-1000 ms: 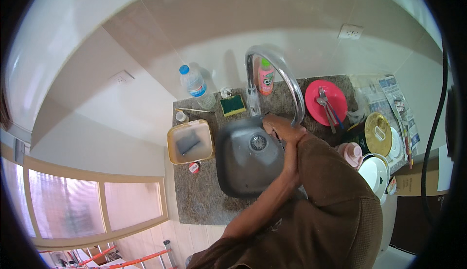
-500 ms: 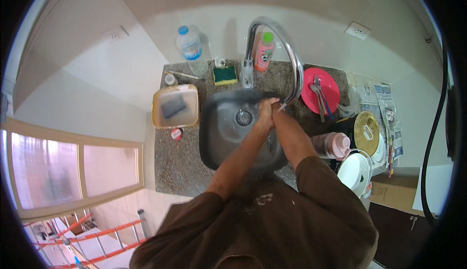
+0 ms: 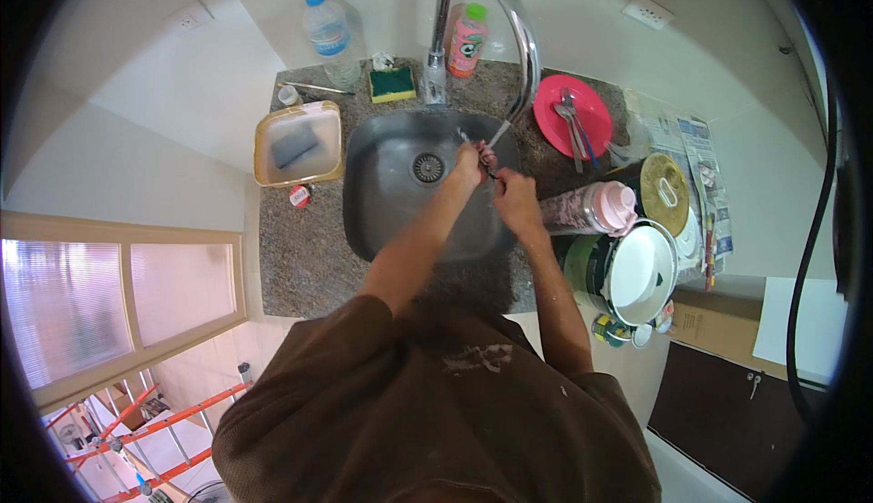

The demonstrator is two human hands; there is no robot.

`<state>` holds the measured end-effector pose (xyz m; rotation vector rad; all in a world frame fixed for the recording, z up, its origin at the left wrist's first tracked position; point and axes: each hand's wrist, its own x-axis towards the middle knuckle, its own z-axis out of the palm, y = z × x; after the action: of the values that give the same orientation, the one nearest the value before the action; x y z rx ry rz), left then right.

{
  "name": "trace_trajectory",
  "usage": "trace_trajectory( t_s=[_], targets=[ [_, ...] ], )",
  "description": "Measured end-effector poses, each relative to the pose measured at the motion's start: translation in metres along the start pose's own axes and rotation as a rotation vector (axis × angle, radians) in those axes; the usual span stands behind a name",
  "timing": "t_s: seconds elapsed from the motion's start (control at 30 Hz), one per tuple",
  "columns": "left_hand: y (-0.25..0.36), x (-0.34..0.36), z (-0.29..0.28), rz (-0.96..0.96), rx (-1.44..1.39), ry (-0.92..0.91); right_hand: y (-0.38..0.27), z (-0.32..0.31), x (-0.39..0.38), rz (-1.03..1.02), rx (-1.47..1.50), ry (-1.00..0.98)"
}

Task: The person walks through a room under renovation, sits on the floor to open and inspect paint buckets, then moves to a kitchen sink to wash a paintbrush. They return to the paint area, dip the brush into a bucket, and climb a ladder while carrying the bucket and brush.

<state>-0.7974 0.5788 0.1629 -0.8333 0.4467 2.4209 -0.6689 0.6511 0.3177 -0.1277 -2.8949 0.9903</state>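
A stream of water runs from the curved chrome faucet (image 3: 525, 39) over my hands at the right side of the grey metal sink (image 3: 364, 230). My left hand (image 3: 471, 161) is closed under the stream, around a slim thing with a dark part showing; its kind cannot be made out. Just to the right and nearer, my right hand (image 3: 516, 200) has its fingers pinched together beside the dark end of that slim thing. A pale glint shows past the left hand's fingers, perhaps splashing water.
Left of the sink stands a tub (image 3: 320, 168) with a grey block in cloudy water. Behind are a sponge (image 3: 392, 85), a water bottle (image 3: 328, 35) and a pink bottle (image 3: 466, 44). To the right are a pink plate (image 3: 546, 116) with cutlery, a pink-lidded bottle (image 3: 577, 209) and paint buckets (image 3: 641, 271).
My hands, clasped together before, have come apart slightly, and the right forearm has swung outward to the right. The whole view has shifted, so the counter appears higher.
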Motion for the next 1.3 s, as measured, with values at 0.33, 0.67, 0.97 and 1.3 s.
trace_trajectory(
  t_s=[0.33, 0.67, 0.97, 1.3],
  targets=[
    [-0.009, -0.018, 0.02, 0.396, 1.884, 0.01, -0.009, 0.044, 0.006, -0.171, 0.625, 0.167],
    [0.013, -0.056, 0.061, 0.621, 2.897, -0.419, -0.014, 0.049, 0.05, -0.364, 0.742, 0.17],
    [0.034, 0.075, 0.022, 0.57, 3.444, -0.628, -0.093, -0.006, 0.032, -0.637, 0.784, 0.059],
    [0.0, 0.052, 0.036, 0.673, 3.426, -1.014, -0.087, -0.022, 0.035, -0.57, 0.612, -0.208]
  ],
)
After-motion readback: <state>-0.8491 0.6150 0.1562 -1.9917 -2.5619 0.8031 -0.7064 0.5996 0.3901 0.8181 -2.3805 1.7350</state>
